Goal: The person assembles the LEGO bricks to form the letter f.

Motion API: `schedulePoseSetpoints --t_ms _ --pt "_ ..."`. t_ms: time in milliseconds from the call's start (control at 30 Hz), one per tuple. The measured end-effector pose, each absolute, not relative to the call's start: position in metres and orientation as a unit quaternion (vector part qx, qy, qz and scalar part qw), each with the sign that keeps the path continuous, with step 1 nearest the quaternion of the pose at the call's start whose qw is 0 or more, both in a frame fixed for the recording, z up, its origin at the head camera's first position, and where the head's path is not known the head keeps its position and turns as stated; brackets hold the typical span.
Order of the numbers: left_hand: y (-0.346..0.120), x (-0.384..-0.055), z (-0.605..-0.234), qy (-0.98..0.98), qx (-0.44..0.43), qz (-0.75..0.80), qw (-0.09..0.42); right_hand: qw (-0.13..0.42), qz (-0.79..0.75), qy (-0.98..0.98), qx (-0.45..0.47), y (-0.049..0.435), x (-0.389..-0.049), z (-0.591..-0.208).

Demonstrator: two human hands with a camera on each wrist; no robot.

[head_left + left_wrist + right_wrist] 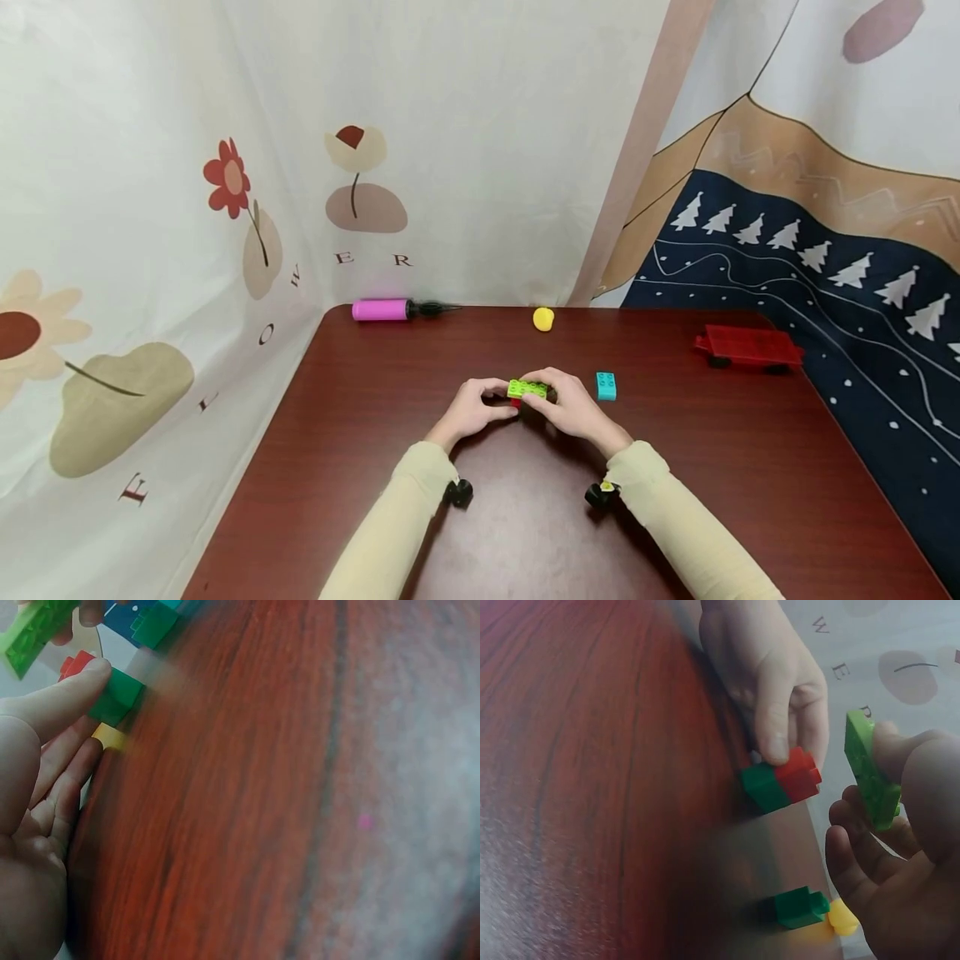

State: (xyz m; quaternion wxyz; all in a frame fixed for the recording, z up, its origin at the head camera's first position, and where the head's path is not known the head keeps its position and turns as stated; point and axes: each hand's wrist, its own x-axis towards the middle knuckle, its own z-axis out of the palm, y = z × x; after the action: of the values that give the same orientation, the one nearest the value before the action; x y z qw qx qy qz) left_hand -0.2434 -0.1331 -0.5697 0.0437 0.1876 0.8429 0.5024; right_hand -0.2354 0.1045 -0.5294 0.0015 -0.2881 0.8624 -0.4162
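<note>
My left hand (475, 408) grips a small stack low over the table, a red toy brick (799, 774) on a dark green brick (765, 787). The thumb presses the stack's near side. My right hand (573, 407) pinches a flat lime-green studded brick (871, 772) between thumb and fingers. In the right wrist view a gap shows between this lime-green piece and the red brick; in the head view it overlaps the stack from above. Beside the right hand stands a teal brick (606, 386). Another dark green brick (799, 907) is on the table, largely hidden by the right hand in the head view.
Along the far table edge lie a pink-purple pump (380, 310) with a black nozzle and a small yellow rounded toy (543, 318). A red toy trailer (752, 346) with black wheels stands at the far right. Printed fabric walls (480, 150) rise behind the table (360, 400).
</note>
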Motion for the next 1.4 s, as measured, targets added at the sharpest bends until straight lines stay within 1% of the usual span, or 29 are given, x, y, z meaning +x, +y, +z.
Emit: schedulePoseSetpoints --t_ms 433,633,833,1033,1400 --pt "-0.133 -0.244 -0.570 0.844 0.183 0.501 0.057 -0.023 -0.386 0.878 -0.283 0.100 -0.235 -0.537" --pt "-0.133 -0.244 -0.569 0.848 0.192 0.491 0.045 -0.032 -0.376 0.881 -0.284 0.093 -0.234 -0.539" --pt "-0.131 -0.244 -0.568 0.855 0.184 0.483 0.045 -0.041 -0.376 0.880 -0.289 0.087 -0.234 -0.538" --pt "-0.132 -0.244 -0.569 0.852 0.187 0.488 0.037 -0.038 -0.373 0.882 -0.286 0.086 -0.236 -0.540" --pt "-0.132 -0.244 -0.569 0.855 0.191 0.480 0.043 -0.032 -0.374 0.886 -0.274 0.087 -0.235 -0.540"
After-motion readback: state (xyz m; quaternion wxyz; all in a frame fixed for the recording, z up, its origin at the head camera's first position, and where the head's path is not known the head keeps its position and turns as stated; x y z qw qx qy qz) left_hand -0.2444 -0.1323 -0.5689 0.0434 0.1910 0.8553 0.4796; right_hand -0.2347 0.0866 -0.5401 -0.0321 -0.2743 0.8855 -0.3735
